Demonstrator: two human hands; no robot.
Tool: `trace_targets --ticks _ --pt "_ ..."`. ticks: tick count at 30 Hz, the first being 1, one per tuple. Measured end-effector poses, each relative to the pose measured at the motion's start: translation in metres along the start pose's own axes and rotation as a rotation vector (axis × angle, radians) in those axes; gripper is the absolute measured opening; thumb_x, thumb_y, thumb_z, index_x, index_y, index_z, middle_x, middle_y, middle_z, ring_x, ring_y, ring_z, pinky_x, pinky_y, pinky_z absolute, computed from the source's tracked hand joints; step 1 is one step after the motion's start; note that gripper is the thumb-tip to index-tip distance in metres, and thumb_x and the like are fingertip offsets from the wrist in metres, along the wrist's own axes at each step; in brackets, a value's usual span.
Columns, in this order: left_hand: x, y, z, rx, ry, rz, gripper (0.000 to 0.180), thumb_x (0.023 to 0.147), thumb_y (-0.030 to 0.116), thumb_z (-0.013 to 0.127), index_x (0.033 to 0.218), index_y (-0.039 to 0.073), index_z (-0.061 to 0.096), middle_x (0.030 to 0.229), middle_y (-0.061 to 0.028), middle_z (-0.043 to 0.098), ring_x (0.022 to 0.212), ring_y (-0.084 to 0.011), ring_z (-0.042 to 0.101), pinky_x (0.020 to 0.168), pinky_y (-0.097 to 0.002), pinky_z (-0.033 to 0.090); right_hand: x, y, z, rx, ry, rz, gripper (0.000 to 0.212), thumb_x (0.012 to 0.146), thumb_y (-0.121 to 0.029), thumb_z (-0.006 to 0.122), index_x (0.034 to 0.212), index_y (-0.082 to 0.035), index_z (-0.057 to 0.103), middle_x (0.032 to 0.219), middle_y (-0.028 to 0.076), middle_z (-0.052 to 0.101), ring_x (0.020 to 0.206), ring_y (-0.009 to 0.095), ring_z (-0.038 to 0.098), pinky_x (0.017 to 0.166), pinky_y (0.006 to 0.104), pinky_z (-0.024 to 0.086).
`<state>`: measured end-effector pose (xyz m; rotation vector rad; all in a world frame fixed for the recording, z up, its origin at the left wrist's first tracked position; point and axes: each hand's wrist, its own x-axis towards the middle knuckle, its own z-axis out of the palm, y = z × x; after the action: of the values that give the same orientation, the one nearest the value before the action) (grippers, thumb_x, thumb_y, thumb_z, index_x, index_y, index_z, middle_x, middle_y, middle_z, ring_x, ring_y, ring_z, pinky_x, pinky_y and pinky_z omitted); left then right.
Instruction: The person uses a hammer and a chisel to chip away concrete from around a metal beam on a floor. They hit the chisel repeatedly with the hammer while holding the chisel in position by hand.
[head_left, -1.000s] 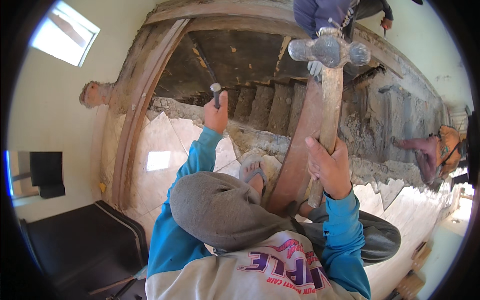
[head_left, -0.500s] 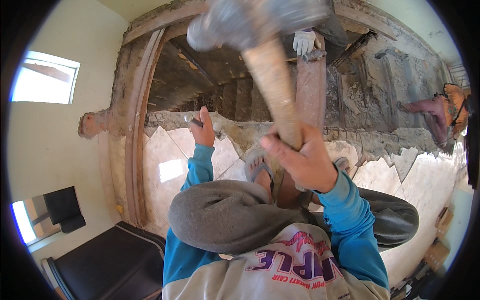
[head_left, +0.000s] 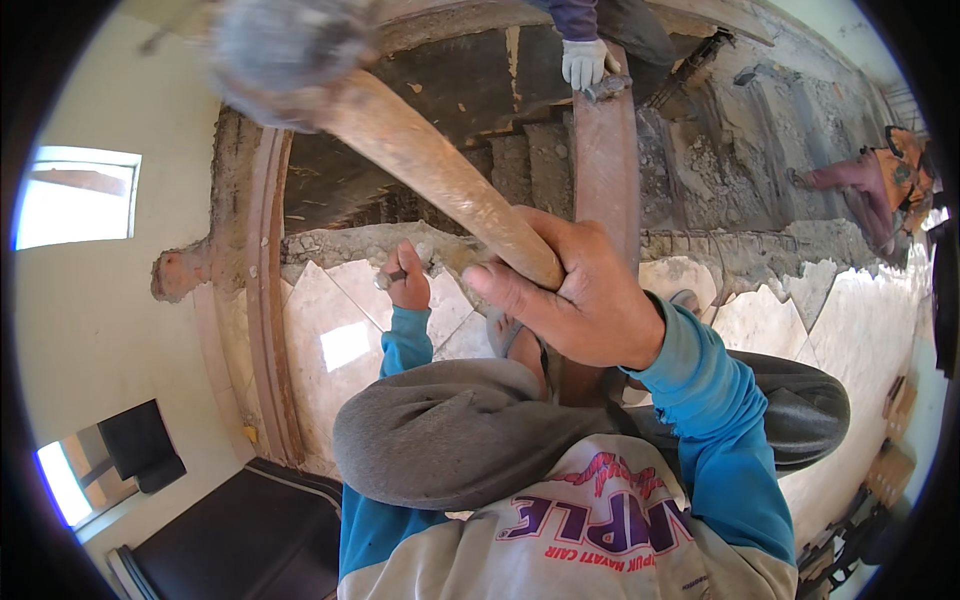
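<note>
My right hand (head_left: 590,295) is wrapped around the lower end of a wooden-handled hammer (head_left: 450,190). Its large grey metal head, blurred by motion, is raised at the upper left. Down by the broken floor edge, my left hand (head_left: 412,287) is closed on a short metal chisel (head_left: 384,281). Only the chisel's rounded end and a bit of its shaft show; my fingers hide the rest. Jagged concrete (head_left: 350,240) borders the opening just beyond that hand. The hammer head is well apart from the chisel.
Beyond the edge lies an opening with rough concrete steps (head_left: 550,165). A reddish beam (head_left: 605,170) crosses it; a co-worker's gloved hand (head_left: 582,64) rests there by another hammer (head_left: 606,89). Another person (head_left: 885,185) is at far right. Cracked tiles (head_left: 760,350) surround my feet.
The hammer head has swung from the top middle to the upper left, its handle now slanting left. My left hand still grips the chisel near the edge. The view has shifted slightly.
</note>
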<state>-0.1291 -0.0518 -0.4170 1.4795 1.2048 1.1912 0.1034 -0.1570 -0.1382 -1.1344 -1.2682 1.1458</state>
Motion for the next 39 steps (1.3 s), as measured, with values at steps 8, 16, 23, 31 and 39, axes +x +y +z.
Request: trace_targets --ticks 8,16,23,31,39 --pt "-0.005 -0.006 0.004 0.262 0.018 0.261 0.028 0.096 0.025 0.048 0.083 0.002 0.057 0.074 -0.006 0.059 0.066 -0.0157 0.052 0.059 -0.0357 0.041 -0.04 0.109 0.006 -0.474 -0.271 0.371 0.031 0.086 -0.028 0.062 0.096 0.002 0.059 0.062 0.016 0.055 0.057 0.023 0.056 0.057 0.0373 0.045" --pt "-0.003 0.016 -0.022 0.062 0.063 0.113 0.041 0.097 0.026 0.043 0.061 0.006 0.042 0.052 -0.0006 0.04 0.047 -0.0096 0.038 0.044 -0.0273 0.03 -0.02 0.031 -0.004 -0.336 -0.049 0.228 0.031 0.086 -0.028 0.062 0.092 0.002 0.06 0.064 0.014 0.058 0.059 0.019 0.058 0.056 0.0343 0.044" --pt "0.002 -0.002 -0.031 -0.028 0.159 0.346 0.042 0.096 0.029 0.042 0.06 0.008 0.042 0.053 -0.0037 0.042 0.046 -0.0136 0.039 0.043 -0.0289 0.031 -0.012 0.007 -0.035 -0.241 0.092 0.22 0.027 0.086 -0.029 0.065 0.086 -0.002 0.058 0.069 -0.002 0.049 0.065 0.007 0.042 0.057 0.0266 0.038" --pt "0.055 0.002 -0.047 0.079 0.098 0.613 0.034 0.092 0.018 0.052 0.062 0.006 0.043 0.057 -0.0035 0.041 0.051 -0.0155 0.04 0.046 -0.0309 0.031 -0.028 0.084 -0.044 -0.399 0.127 0.332 0.04 0.086 -0.035 0.063 0.096 0.004 0.059 0.062 0.01 0.054 0.059 0.015 0.052 0.055 0.033 0.042" --pt "0.021 0.047 -0.055 -0.314 0.313 0.199 0.044 0.098 0.028 0.04 0.058 0.012 0.03 0.05 0.0008 0.031 0.048 -0.0088 0.028 0.045 -0.0257 0.021 -0.052 0.205 -0.037 -0.636 0.074 0.537 0.052 0.079 -0.045 0.062 0.092 0.005 0.061 0.074 0.025 0.062 0.073 0.04 0.061 0.067 0.0451 0.047"
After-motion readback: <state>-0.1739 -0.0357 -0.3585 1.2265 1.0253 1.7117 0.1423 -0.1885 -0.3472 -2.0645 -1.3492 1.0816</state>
